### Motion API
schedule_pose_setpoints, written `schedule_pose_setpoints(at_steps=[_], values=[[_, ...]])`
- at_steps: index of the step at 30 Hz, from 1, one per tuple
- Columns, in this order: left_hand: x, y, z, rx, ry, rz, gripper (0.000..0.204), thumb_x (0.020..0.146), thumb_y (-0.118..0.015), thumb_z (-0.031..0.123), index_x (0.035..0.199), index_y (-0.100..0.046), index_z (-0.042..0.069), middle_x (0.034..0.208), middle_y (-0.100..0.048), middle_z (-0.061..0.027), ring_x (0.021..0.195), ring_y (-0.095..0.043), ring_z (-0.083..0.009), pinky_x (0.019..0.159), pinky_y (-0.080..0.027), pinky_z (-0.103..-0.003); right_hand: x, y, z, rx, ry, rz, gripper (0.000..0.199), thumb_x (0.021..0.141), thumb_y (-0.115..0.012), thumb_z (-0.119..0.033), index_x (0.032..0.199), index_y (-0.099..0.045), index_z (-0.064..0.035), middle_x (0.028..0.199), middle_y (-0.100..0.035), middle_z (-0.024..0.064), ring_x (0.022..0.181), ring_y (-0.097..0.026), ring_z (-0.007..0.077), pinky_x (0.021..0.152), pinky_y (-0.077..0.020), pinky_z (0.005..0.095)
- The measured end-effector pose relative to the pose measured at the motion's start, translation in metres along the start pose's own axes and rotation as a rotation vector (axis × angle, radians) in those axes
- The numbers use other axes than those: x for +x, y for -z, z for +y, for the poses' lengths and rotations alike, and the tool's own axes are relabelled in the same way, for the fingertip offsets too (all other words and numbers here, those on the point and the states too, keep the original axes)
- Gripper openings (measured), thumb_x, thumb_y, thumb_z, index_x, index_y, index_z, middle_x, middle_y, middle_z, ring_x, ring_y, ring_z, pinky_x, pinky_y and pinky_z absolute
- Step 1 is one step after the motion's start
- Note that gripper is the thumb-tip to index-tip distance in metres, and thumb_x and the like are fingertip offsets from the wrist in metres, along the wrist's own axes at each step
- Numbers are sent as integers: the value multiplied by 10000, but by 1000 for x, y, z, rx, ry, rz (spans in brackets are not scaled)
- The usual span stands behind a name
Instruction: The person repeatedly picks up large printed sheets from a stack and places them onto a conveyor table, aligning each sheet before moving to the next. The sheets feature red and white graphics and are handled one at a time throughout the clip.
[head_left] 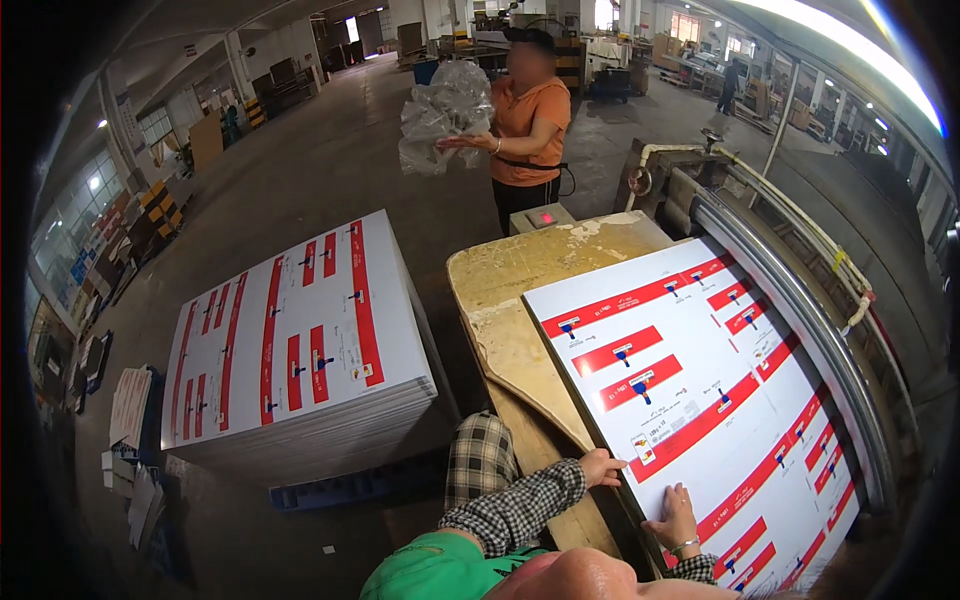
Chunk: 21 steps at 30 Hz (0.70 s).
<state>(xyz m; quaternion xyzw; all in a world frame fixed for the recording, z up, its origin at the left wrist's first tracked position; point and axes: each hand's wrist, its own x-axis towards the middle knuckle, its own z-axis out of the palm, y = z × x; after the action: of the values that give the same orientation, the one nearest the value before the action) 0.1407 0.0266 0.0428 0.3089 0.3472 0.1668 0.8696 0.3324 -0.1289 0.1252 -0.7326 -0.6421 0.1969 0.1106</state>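
A white printed sheet (690, 440) with red bands and small blue marks lies on a worn yellowish table (510, 285), its far right side reaching a metal roller (790, 320). At the sheet's near left edge my left hand (602, 468) is closed, fingers curled on that edge; its underside grip is hidden. My right hand (675, 520), with a bracelet at the wrist, rests on the sheet's near part with its fingers stretched out. Both forearms wear checked sleeves.
A tall stack of similar printed sheets (290, 340) stands left on a blue pallet (330, 490). Beyond the table a person in orange (535, 130) holds crumpled clear plastic film (445, 115). A pipe rail (800, 220) runs behind the roller. Paper scraps (135, 410) lie far left.
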Motion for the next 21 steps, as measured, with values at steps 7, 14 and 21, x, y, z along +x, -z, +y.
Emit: schedule_pose_setpoints(at_steps=[7, 14, 21], values=[[-5, 3, 6, -31, -33, -151, 378, 828, -600, 173, 1127, -504, -38, 1162, -549, -124, 892, -587, -166, 773, -481, -321, -6, 52, -12, 414, -67, 46, 296, 726, -596, -104, 971, -620, 61, 956, -634, 188, 786, -617, 253, 720, -483, 288], [14, 6, -11, 400, 45, 436, 235, 793, -451, 88, 844, -533, -125, 826, -534, -165, 702, -536, -209, 608, -428, -355, -27, 81, -36, 457, -18, 302, 226, 757, -558, -59, 935, -638, 56, 966, -640, 215, 855, -650, 262, 741, -506, 295], [15, -6, -12, 222, -77, 409, 449, 821, -548, 241, 1010, -451, -155, 942, -527, -208, 748, -586, -264, 552, -519, -341, -29, 3, 1, 523, -76, 206, 231, 728, -614, -38, 935, -637, 62, 1028, -631, 189, 951, -619, 212, 808, -491, 294]])
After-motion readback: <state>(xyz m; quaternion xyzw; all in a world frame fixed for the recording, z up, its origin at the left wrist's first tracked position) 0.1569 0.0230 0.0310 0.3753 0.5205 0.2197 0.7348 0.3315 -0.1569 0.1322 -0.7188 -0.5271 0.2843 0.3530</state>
